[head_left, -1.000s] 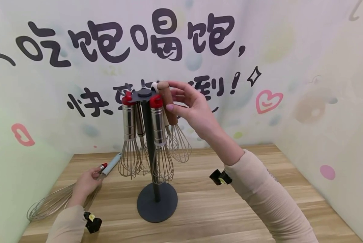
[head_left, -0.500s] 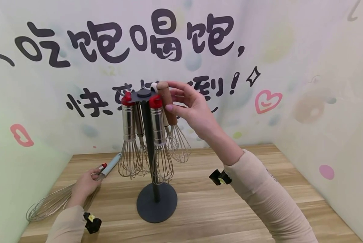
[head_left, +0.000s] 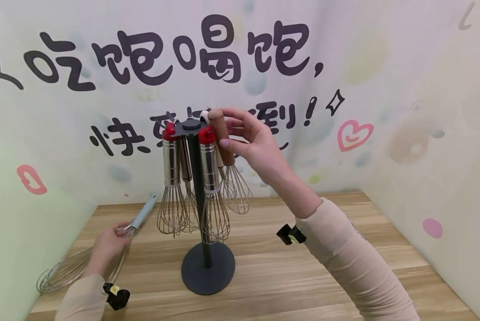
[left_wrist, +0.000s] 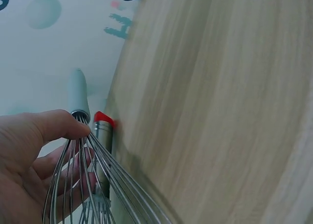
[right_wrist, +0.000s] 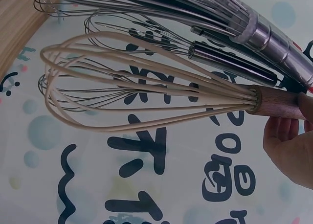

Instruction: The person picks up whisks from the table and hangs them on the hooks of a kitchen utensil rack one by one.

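**Seating the wooden whisk on the rack**

Right hand [head_left: 251, 145] pinches the wooden-handled whisk [head_left: 223, 136] at the rack [head_left: 196, 178] top, frame centre. Keep it vertical so wires don't tangle. Left hand [head_left: 107, 245], lower left, curls around the blue-handled whisk [head_left: 141, 216] on the counter [head_left: 284, 276].

Staged kitchen-themed booth: cartoon food-slogan backdrop [head_left: 192, 53], wooden tabletop [head_left: 304, 276], whisk stand [head_left: 201, 209].

Both arms wear long, close-fitting sleeves of beige ribbed knit, ending at the wrists. A small black clip-like device with a yellow mark sits at each cuff. The right hand [head_left: 251, 143] has pale pink polished nails; the left hand [head_left: 108, 246] is bare.
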Motion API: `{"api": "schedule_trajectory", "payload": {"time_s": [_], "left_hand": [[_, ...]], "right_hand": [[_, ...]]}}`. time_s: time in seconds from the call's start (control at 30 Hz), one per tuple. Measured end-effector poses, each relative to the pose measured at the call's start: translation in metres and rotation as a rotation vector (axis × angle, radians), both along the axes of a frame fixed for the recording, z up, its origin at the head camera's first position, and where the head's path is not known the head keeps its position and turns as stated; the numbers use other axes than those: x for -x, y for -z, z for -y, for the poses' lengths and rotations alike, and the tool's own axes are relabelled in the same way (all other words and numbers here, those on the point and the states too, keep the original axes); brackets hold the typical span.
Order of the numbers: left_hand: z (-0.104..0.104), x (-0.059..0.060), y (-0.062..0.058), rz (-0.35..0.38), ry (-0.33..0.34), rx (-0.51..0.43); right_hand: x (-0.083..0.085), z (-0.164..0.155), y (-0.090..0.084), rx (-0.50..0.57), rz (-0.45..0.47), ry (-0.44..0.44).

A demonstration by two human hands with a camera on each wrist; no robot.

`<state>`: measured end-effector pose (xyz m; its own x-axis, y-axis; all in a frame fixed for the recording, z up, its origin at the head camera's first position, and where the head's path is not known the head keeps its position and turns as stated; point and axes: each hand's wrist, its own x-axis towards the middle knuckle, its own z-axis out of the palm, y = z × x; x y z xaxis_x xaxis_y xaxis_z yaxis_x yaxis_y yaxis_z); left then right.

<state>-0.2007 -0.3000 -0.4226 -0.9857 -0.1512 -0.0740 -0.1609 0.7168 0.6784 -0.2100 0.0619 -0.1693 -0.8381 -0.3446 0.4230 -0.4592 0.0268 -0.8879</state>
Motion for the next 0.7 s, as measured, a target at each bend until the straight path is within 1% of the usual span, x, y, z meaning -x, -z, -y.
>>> {"api": "schedule_trajectory", "payload": {"time_s": [0.17, 0.3, 0.37, 0.53, 0.6, 0.7], "left_hand": [[0.0, -0.002, -0.01, -0.024, -0.007, -0.056], [-0.001, -0.003, -0.018, -0.047, -0.009, -0.067], [-0.001, -0.004, -0.022, -0.064, -0.02, -0.074], [-0.001, -0.006, -0.03, -0.147, -0.073, -0.077], [0.0, -0.007, -0.034, -0.16, -0.089, -0.083], [0.002, -0.011, -0.04, -0.161, -0.101, -0.105]], "right_hand": [[0.0, -0.001, 0.0, 0.003, 0.004, 0.001], [-0.001, -0.002, 0.001, 0.016, 0.015, -0.012], [-0.001, -0.002, 0.001, 0.019, 0.011, -0.019], [-0.001, -0.003, 0.001, 0.001, -0.011, -0.022], [-0.001, -0.003, 0.0, -0.003, -0.011, -0.013], [-0.001, -0.002, -0.001, 0.002, -0.005, 0.001]]}}
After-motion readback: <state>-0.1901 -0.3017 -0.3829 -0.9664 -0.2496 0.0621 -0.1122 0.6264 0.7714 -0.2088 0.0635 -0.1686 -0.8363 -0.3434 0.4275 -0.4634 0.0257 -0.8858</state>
